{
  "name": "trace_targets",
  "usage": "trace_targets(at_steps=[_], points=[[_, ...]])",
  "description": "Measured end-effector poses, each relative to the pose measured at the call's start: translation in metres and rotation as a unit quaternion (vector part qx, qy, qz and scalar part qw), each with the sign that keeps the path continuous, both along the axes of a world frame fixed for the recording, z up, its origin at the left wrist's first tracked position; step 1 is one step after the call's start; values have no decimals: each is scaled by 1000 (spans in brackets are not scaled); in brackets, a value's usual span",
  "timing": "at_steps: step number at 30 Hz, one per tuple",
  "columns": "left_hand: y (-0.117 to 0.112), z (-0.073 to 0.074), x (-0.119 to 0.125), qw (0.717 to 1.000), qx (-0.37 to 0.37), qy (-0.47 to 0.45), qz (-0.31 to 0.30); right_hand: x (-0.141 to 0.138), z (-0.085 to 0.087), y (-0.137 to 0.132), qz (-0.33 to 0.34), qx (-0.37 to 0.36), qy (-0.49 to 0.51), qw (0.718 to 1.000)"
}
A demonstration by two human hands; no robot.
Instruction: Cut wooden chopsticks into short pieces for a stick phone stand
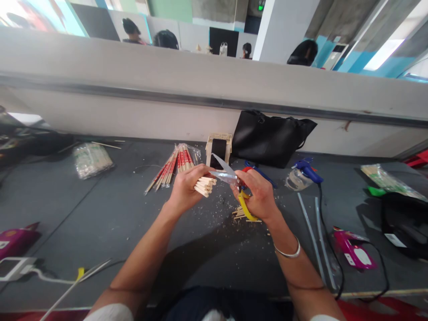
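Observation:
My left hand [185,187] is closed round a bundle of short wooden sticks [205,185], their cut ends pointing right. My right hand [259,196] grips yellow-handled shears [234,180], whose open blades sit right at the stick ends. Cut stick pieces [240,214] and wood chips lie on the grey table [127,214] beneath my hands. A pack of red-wrapped chopsticks [174,167] lies just behind my left hand.
A black bag [270,138] leans on the partition wall. A small wooden stand [219,149], a blue glue gun [306,171] with glue sticks [312,227], bagged chopsticks [91,159], magenta tools [352,252] and cables lie around. People sit beyond the partition.

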State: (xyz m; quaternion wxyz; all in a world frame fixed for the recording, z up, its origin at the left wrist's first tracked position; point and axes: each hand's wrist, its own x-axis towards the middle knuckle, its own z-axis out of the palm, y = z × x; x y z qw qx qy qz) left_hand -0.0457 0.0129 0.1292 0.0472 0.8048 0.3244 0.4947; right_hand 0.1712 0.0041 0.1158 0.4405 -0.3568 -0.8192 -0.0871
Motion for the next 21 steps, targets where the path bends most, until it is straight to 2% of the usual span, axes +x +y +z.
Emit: trace_targets(at_steps=[5, 21], points=[[0, -1, 0, 1000, 17, 4, -5, 0, 3, -1, -6, 1, -11, 1000], [2, -4, -5, 1000, -2, 13, -7, 4, -3, 1, 22, -28, -3, 999]])
